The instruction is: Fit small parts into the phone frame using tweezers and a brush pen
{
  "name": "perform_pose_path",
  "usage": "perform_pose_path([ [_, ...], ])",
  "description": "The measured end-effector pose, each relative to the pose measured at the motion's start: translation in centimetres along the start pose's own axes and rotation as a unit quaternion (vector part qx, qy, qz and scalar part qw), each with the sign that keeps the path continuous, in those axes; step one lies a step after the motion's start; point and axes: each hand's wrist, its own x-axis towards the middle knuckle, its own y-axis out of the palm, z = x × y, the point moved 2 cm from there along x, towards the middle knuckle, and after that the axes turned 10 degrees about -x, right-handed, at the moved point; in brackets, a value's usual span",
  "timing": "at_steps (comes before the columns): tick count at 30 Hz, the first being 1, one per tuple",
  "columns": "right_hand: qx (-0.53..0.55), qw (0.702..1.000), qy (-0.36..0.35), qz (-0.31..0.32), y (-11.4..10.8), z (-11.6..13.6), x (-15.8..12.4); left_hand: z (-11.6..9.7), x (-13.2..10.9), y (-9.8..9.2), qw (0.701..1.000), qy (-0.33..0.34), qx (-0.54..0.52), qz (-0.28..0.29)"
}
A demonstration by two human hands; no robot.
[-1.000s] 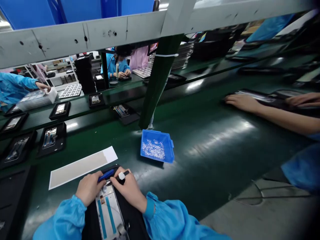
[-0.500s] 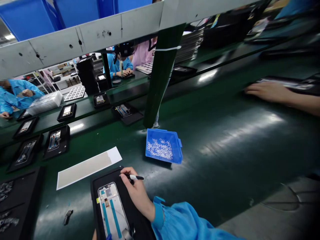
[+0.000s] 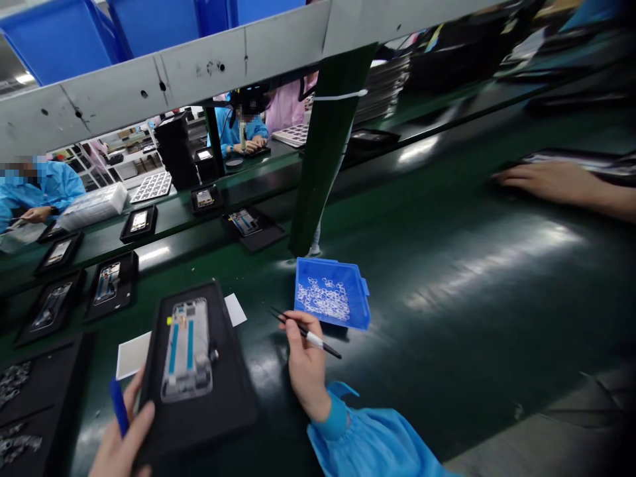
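My left hand (image 3: 122,442) grips the near corner of a black tray (image 3: 218,404) and lifts it off the green bench, with a blue stick (image 3: 118,405) caught between its fingers. A white phone frame (image 3: 187,349) with two blue strips lies in the tray. My right hand (image 3: 305,361) holds black tweezers (image 3: 304,333), their tips pointing left, just in front of a small blue bin (image 3: 350,315) of tiny white rings. A white and grey sheet (image 3: 134,352) lies partly under the raised tray.
Black trays with phone frames (image 3: 110,281) line the conveyor at left. A green post (image 3: 322,146) stands behind the bin under a grey beam (image 3: 163,76). Another person's hand (image 3: 534,180) rests at far right. Workers in blue coats (image 3: 37,192) sit across the line.
My left hand came back into view and lifted the tray with the phone frame up and to the left. My right hand left the tray and moved right toward the blue bin.
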Motion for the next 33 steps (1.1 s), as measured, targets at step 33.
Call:
perform_pose_path([
  [33,-0.052,0.914,-0.022,0.402,4.2,-2.7,-4.2,-12.6,24.9,29.5,0.933,0.094,0.336,0.093],
])
